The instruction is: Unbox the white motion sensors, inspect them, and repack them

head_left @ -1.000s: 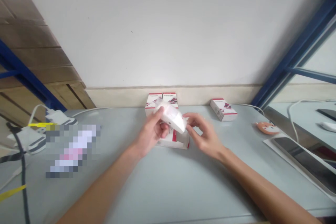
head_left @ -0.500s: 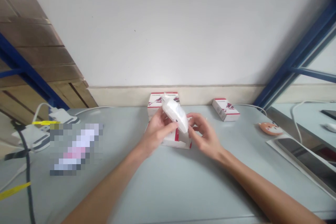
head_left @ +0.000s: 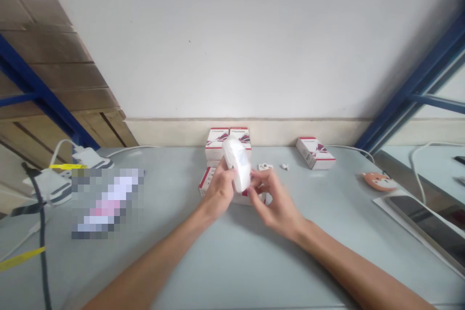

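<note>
A white rounded device (head_left: pixel 238 162), which looks like a motion sensor with a pale window on its face, is held tilted above the table. My left hand (head_left: pixel 220 186) is closed around its left side, thumb across the front. At the lower right edge, the bent fingers and thumb of my right hand (head_left: pixel 272 198) pinch the sensor; their exact contact is partly hidden. Below both hands lies a white-and-red carton (head_left: pixel 205 182), mostly covered by them. Just beyond my right hand are a small white bracket (head_left: pixel 265 167) and a smaller white piece (head_left: pixel 285 167).
Stacked red-and-white boxes (head_left: pixel 217 140) stand against the wall. Another such box (head_left: pixel 316 153) is at back right. An orange animal-faced item (head_left: pixel 379 181) and a dark phone-like slab (head_left: pixel 423 218) lie right. Power strips (head_left: pixel 54 186) and cables are left, beside a blurred-out item (head_left: pixel 111 201).
The sensor has turned more upright and come slightly lower and left. My right hand has shifted down and left, uncovering the bracket and the small white piece. The camera view has shifted slightly.
</note>
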A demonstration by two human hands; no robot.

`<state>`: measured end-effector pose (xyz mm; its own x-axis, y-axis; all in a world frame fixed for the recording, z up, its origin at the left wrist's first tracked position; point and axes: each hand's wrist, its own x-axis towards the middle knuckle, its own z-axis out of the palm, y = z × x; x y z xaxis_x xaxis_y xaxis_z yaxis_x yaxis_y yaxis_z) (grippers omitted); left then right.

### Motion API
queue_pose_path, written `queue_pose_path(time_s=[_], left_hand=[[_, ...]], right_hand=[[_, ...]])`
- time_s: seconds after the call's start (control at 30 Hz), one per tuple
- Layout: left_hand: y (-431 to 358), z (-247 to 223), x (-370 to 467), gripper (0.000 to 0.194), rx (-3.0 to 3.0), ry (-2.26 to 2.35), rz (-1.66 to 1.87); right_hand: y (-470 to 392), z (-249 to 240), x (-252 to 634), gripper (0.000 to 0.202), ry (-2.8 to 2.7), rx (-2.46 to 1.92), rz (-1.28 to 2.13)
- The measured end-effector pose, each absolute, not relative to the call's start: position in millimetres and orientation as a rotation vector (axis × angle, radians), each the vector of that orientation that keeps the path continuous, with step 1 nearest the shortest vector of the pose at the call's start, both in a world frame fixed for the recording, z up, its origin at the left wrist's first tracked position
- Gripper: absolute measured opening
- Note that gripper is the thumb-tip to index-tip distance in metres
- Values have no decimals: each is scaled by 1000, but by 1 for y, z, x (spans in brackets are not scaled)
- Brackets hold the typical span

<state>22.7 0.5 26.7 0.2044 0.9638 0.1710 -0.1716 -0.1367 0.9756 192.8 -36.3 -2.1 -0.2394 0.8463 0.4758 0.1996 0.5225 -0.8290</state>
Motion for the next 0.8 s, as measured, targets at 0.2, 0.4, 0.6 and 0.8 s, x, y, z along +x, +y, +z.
queue_pose_path(time_s=[0.2, 0.4, 0.6, 0.8], left_hand=[[-5, 22, 29, 34, 1191, 833, 1263], [-10, 39, 31, 43, 1023, 767, 1146], [-10, 50, 30, 50, 957, 678, 1156], [-8, 48, 26, 39, 1066, 782, 1015]], right_hand=[[-40, -6, 186, 22, -1774, -915, 754], [-40, 2, 186, 20, -1803, -926, 672], [-30, 16, 197, 69, -1692, -948, 559], [-33, 11, 195, 105, -1666, -757, 1043]])
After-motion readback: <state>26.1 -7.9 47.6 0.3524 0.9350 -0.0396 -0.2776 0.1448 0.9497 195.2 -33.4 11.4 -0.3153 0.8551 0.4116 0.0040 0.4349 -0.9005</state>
